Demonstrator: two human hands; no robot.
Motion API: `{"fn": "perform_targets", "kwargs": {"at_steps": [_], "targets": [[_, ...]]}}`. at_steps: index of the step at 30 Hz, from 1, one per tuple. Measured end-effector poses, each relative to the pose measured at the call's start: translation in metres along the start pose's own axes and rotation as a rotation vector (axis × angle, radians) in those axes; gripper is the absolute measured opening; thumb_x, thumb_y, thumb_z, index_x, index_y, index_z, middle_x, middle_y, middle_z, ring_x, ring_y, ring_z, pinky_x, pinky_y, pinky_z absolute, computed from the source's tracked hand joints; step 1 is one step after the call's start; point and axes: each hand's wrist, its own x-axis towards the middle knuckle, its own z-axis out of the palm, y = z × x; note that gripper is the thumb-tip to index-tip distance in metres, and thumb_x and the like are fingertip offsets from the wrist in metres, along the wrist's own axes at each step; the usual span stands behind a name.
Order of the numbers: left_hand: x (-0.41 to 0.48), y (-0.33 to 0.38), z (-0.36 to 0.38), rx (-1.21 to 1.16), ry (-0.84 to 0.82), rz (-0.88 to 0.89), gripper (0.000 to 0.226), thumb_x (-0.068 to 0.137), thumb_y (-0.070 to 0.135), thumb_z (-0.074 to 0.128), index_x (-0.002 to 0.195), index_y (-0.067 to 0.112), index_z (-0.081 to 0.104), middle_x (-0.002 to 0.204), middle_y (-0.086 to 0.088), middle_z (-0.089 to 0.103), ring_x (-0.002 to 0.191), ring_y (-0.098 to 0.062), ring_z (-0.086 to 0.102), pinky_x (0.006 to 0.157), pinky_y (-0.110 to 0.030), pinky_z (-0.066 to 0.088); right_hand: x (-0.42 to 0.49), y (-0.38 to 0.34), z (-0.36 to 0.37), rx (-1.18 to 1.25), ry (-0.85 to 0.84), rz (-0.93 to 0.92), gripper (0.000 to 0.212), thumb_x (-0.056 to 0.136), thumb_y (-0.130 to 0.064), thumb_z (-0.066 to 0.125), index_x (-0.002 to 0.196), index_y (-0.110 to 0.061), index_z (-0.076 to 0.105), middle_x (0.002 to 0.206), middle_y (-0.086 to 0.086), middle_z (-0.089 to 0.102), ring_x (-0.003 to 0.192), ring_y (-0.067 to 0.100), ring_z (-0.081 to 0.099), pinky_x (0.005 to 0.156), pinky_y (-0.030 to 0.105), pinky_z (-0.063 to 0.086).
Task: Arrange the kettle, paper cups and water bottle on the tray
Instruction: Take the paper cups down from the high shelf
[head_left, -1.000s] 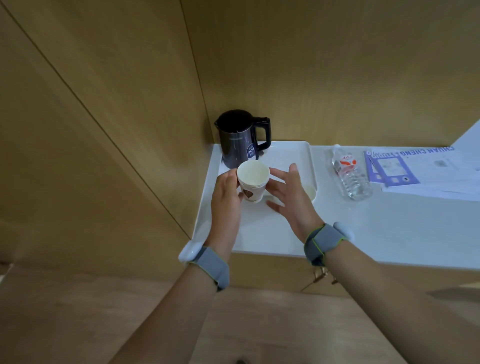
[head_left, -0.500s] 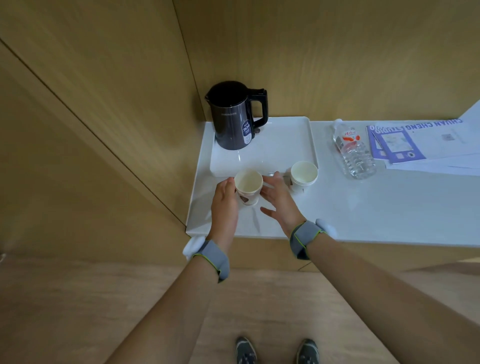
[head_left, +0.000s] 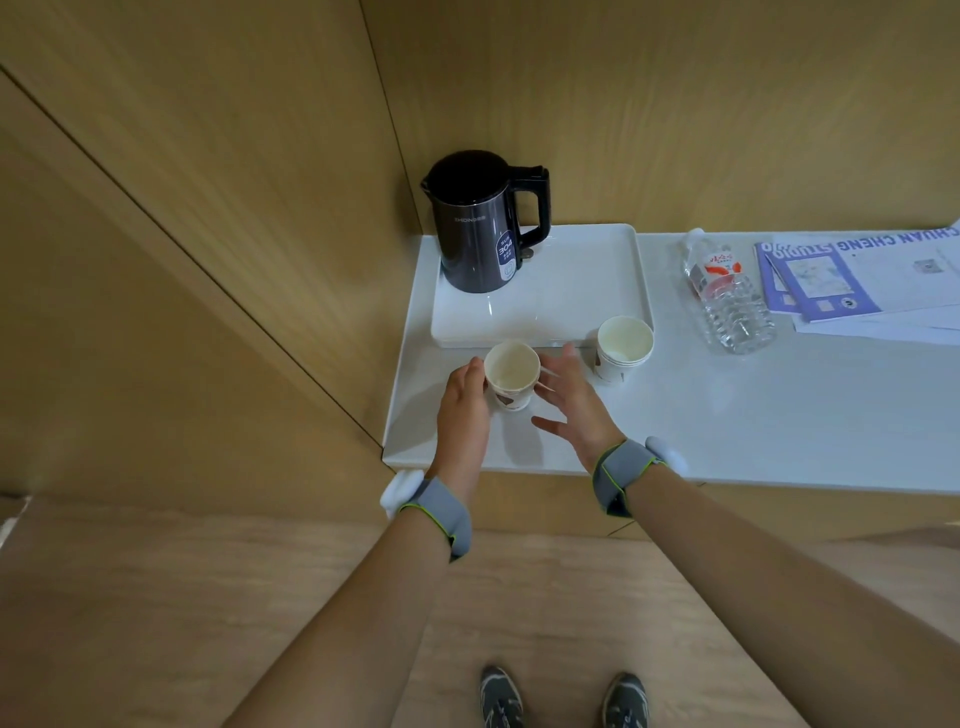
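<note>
**One cup held at the tray's near edge**

A paper cup (head_left: 511, 371) is gripped by the left hand (head_left: 462, 402), fingers curled round its side, just in front of the tray (head_left: 587, 280). The right hand (head_left: 571, 402) is held open beside the cup, fingers spread; contact cannot be told. The kettle (head_left: 483, 228) is stood in the tray's far left corner. A stack of paper cups (head_left: 623, 348) is set on the table (head_left: 753, 415) at the tray's near right corner. The water bottle (head_left: 727, 296) is laid on its side, right of the tray.

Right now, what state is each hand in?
Left hand: grips the single paper cup.
Right hand: open, fingers spread beside that cup.
</note>
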Motion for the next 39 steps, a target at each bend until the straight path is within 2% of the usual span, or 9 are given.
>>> {"fn": "perform_targets", "kwargs": {"at_steps": [7, 10, 14, 16, 18, 25, 29, 34, 39], "targets": [[0.004, -0.005, 0.0, 0.018, -0.014, -0.026, 0.075, 0.079, 0.075, 0.044, 0.137, 0.029, 0.059, 0.139, 0.006, 0.063, 0.135, -0.015, 0.054, 0.12, -0.051, 0.039, 0.001, 0.004, -0.002, 0.026, 0.001, 0.013, 0.048, 0.107, -0.059, 0.025, 0.134, -0.034, 0.057, 0.151, -0.001, 0.053, 0.139, 0.017, 0.049, 0.117, 0.055, 0.041], [0.001, -0.003, 0.0, 0.011, -0.028, -0.032, 0.08, 0.077, 0.077, 0.042, 0.139, 0.028, 0.057, 0.141, 0.005, 0.062, 0.136, -0.015, 0.053, 0.121, -0.051, 0.038, 0.002, 0.004, -0.004, 0.03, 0.009, 0.027, 0.057, 0.106, -0.062, 0.026, 0.145, -0.03, 0.052, 0.157, 0.001, 0.049, 0.144, 0.02, 0.046, 0.117, 0.055, 0.042], [0.0, 0.001, -0.003, 0.023, -0.023, -0.001, 0.066, 0.084, 0.073, 0.042, 0.13, 0.029, 0.062, 0.135, 0.007, 0.064, 0.132, -0.012, 0.055, 0.119, -0.052, 0.039, 0.0, 0.001, -0.01, 0.061, 0.052, 0.031, 0.065, 0.106, -0.062, 0.027, 0.155, -0.022, 0.044, 0.161, 0.005, 0.044, 0.147, 0.025, 0.045, 0.116, 0.057, 0.043], [-0.004, 0.006, -0.005, 0.009, -0.018, 0.023, 0.058, 0.087, 0.072, 0.043, 0.124, 0.033, 0.064, 0.131, 0.012, 0.066, 0.129, -0.009, 0.056, 0.119, -0.051, 0.04, -0.004, -0.003, -0.014, 0.064, 0.058, 0.017, 0.067, 0.107, -0.062, 0.026, 0.155, -0.02, 0.045, 0.16, 0.007, 0.046, 0.146, 0.025, 0.046, 0.117, 0.056, 0.043], [-0.01, 0.016, -0.007, -0.022, -0.018, 0.058, 0.057, 0.086, 0.072, 0.044, 0.126, 0.036, 0.062, 0.134, 0.017, 0.064, 0.131, -0.005, 0.056, 0.121, -0.048, 0.038, -0.009, -0.01, -0.017, 0.07, 0.074, -0.004, 0.067, 0.107, -0.06, 0.026, 0.154, -0.018, 0.047, 0.157, 0.007, 0.049, 0.144, 0.025, 0.048, 0.117, 0.054, 0.042], [-0.031, 0.075, -0.015, -0.06, -0.024, 0.178, 0.046, 0.082, 0.071, 0.045, 0.114, 0.044, 0.064, 0.134, 0.018, 0.064, 0.129, -0.003, 0.055, 0.121, -0.046, 0.038, -0.035, -0.053, -0.02, 0.083, 0.086, -0.127, 0.066, 0.107, -0.06, 0.025, 0.147, -0.016, 0.055, 0.151, 0.007, 0.056, 0.14, 0.022, 0.052, 0.116, 0.05, 0.044], [-0.05, 0.111, -0.016, -0.065, -0.028, 0.265, 0.04, 0.095, 0.057, 0.044, 0.121, 0.038, 0.066, 0.135, 0.019, 0.066, 0.127, 0.005, 0.056, 0.121, -0.044, 0.038, -0.054, -0.09, -0.009, 0.085, 0.071, -0.215, 0.067, 0.107, -0.061, 0.022, 0.145, -0.017, 0.056, 0.148, 0.005, 0.059, 0.138, 0.02, 0.054, 0.112, 0.045, 0.048], [-0.074, 0.159, -0.02, -0.131, -0.054, 0.366, 0.038, 0.111, 0.049, 0.032, 0.127, 0.03, 0.061, 0.135, 0.013, 0.065, 0.121, 0.009, 0.056, 0.117, -0.036, 0.039, -0.084, -0.129, 0.002, 0.079, -0.007, -0.366, 0.072, 0.107, -0.062, 0.02, 0.149, -0.014, 0.053, 0.15, 0.004, 0.058, 0.139, 0.017, 0.055, 0.114, 0.048, 0.048], [-0.106, 0.217, -0.026, -0.154, -0.053, 0.509, 0.041, 0.112, 0.05, 0.028, 0.132, 0.027, 0.056, 0.147, 0.002, 0.061, 0.137, -0.009, 0.053, 0.119, -0.042, 0.04, -0.121, -0.188, 0.02, 0.086, -0.063, -0.504, 0.075, 0.107, -0.062, 0.016, 0.151, -0.012, 0.049, 0.153, 0.007, 0.056, 0.141, 0.017, 0.053, 0.117, 0.047, 0.045]]}}
